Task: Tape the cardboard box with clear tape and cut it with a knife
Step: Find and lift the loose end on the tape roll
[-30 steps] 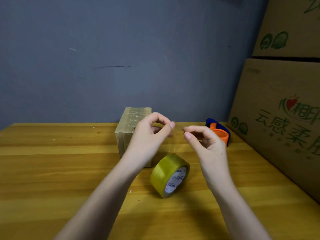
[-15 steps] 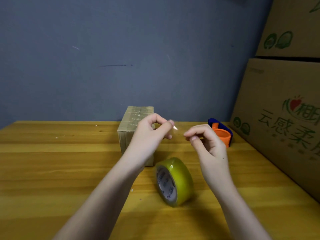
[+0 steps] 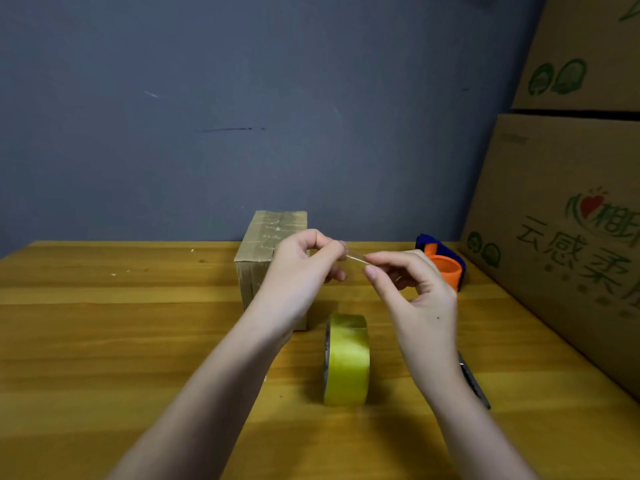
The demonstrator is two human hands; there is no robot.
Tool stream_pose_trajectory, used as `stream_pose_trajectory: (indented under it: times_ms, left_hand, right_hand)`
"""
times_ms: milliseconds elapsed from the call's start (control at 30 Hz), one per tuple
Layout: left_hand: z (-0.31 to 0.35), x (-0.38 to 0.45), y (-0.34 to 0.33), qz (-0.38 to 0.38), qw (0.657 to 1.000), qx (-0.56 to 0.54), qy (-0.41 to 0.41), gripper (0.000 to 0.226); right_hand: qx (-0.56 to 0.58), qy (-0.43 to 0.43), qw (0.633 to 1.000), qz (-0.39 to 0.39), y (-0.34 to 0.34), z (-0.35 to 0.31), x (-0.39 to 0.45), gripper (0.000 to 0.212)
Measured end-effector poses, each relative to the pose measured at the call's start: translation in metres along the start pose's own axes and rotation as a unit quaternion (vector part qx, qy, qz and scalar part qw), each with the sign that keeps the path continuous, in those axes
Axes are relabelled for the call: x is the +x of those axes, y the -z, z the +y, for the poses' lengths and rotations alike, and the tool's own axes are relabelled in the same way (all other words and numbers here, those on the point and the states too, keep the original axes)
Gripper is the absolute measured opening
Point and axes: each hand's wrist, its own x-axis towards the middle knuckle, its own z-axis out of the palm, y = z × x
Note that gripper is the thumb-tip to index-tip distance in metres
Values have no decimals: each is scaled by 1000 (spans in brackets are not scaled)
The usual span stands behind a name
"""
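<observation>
A small cardboard box [image 3: 266, 251] stands on the wooden table [image 3: 104, 323], its top covered with tape. My left hand [image 3: 301, 271] and my right hand [image 3: 415, 299] are raised in front of it, both pinching the ends of a short clear tape strip [image 3: 356, 259] stretched between the fingertips. Below them a yellowish tape roll [image 3: 346, 360] stands on edge on the table. A dark knife [image 3: 472, 381] lies on the table behind my right forearm, mostly hidden.
An orange and blue tape dispenser [image 3: 445, 265] sits at the back right. Large printed cardboard cartons [image 3: 568, 237] are stacked along the right edge. A grey wall [image 3: 242, 116] closes the back.
The tape roll has turned and rolled, now showing its edge instead of its face. My hands have come closer together, with the clear strip held between them.
</observation>
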Motion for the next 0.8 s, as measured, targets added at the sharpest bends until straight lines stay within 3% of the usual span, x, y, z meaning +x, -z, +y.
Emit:
stream_pose_trajectory:
  times_ms: [267, 500, 600, 700, 800]
  left_hand:
    - [-3, 3, 3, -2, 1000, 27, 8, 20]
    - [-3, 1, 5, 18, 976, 209, -54, 31]
    - [-5, 3, 7, 6, 979, 196, -50, 28]
    - [-7, 6, 12, 49, 974, 213, -64, 21]
    - [-4, 6, 20, 29, 979, 160, -125, 4]
  right_hand:
    - [-48, 28, 998, 27, -3, 2, -4, 8]
    - [-113, 58, 991, 39, -5, 5, -8, 5]
    - [-108, 51, 992, 35, -7, 5, -8, 5]
    - [-94, 41, 994, 39, -7, 4, -7, 3]
    - [-78, 14, 996, 33, -5, 4, -5, 8]
